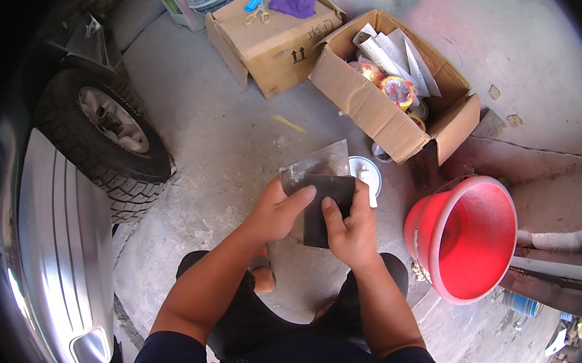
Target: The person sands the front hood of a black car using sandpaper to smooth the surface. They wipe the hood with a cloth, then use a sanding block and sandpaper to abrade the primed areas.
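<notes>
Both my hands meet in the middle of the view over the concrete floor. My left hand (pixel 276 214) grips a thin grey metal sheet (pixel 316 164), thumb lying across its lower edge. My right hand (pixel 351 231) holds a dark rectangular sheet (pixel 327 191) flat against the front of the grey one, thumb pressing on it. The dark sheet overlaps the lower part of the grey one and hangs down between my hands. A white round lid (pixel 364 170) lies on the floor just beyond them.
An open cardboard box (pixel 370 106) with tape rolls and grey strips stands ahead. A closed box (pixel 274 42) bears scissors and a purple cloth. A red bucket (pixel 466 237) sits at my right. A car's wheel (pixel 108 135) and silver body (pixel 64 233) are on the left.
</notes>
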Tool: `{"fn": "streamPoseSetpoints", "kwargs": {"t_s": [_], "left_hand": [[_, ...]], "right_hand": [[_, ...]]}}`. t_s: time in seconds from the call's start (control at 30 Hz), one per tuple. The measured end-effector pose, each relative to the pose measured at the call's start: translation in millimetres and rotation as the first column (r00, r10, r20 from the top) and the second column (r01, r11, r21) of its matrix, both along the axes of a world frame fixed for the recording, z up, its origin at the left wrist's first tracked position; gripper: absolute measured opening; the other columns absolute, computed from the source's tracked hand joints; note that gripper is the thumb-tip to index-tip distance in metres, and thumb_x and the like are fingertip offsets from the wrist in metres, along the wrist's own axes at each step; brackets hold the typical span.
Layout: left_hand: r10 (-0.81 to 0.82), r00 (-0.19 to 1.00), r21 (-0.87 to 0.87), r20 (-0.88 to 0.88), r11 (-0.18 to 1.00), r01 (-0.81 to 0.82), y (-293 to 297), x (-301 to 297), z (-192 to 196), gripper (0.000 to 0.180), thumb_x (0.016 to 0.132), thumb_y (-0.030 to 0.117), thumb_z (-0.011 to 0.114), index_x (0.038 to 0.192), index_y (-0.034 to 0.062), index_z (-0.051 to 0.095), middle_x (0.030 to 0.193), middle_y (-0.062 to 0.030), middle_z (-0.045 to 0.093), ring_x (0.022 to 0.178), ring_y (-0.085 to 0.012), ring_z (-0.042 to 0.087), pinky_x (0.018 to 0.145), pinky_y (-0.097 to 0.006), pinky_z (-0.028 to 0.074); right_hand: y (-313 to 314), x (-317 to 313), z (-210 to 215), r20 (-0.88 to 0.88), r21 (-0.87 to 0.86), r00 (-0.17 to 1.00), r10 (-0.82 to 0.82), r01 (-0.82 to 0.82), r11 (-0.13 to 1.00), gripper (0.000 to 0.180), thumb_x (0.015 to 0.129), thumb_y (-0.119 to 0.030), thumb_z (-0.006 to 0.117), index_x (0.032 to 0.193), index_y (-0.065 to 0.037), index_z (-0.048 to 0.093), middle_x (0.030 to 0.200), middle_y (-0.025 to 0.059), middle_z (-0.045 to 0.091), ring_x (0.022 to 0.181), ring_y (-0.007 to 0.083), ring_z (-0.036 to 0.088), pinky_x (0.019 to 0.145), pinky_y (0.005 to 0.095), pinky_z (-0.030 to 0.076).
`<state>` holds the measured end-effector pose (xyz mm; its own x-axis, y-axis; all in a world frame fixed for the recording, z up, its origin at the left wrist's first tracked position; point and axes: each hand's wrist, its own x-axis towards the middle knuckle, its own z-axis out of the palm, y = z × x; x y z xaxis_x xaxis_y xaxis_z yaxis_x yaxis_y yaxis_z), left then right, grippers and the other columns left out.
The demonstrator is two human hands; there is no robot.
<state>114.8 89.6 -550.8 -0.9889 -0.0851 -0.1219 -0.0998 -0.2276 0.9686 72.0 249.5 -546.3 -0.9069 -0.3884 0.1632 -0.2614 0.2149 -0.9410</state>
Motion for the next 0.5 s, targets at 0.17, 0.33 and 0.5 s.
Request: {"fn": "streamPoseSetpoints", "kwargs": {"t_s": [0.17, 0.33, 0.5], "left_hand": [[0.047, 0.993, 0.020, -0.105, 0.999, -0.046, 2.0, 3.6, -1.0, 0.043, 0.082, -0.003, 0.043, 0.124, -0.0031, 0.053, 0.118, -0.0073, 0.060, 0.112, -0.0170, 0.054, 0.098, -0.031, 0.040], [0.045, 0.991, 0.075, -0.125, 0.997, -0.036, -8.4, 3.0, -7.3, 0.047, 0.079, -0.005, 0.040, 0.125, -0.0025, 0.053, 0.119, -0.0071, 0.059, 0.114, -0.0168, 0.053, 0.099, -0.031, 0.039], [0.053, 0.991, 0.082, -0.121, 0.996, -0.044, -8.0, 1.6, -9.7, 0.050, 0.076, -0.004, 0.041, 0.124, -0.0024, 0.053, 0.118, -0.0062, 0.060, 0.111, -0.0159, 0.054, 0.097, -0.030, 0.040]], "right_hand": [[2.3, -14.3, 7.7, 0.080, -0.029, 0.996, -0.023, 0.026, 0.999, 0.039, 0.088, -0.013, 0.061, 0.120, -0.001, 0.043, 0.085, 0.0217, 0.066, 0.076, 0.0393, 0.067, 0.066, 0.0400, 0.053], [-4.0, 0.2, 2.3, -0.048, 0.062, 0.998, 0.047, -0.044, 0.997, 0.037, 0.088, -0.012, 0.060, 0.119, -0.002, 0.043, 0.091, 0.0258, 0.064, 0.087, 0.0416, 0.065, 0.072, 0.0439, 0.050], [-8.0, -0.1, 9.6, -0.119, 0.046, 0.992, 0.036, -0.031, 0.998, 0.037, 0.089, -0.011, 0.059, 0.120, -0.001, 0.041, 0.079, 0.0230, 0.064, 0.076, 0.0421, 0.066, 0.066, 0.0412, 0.052]]}}
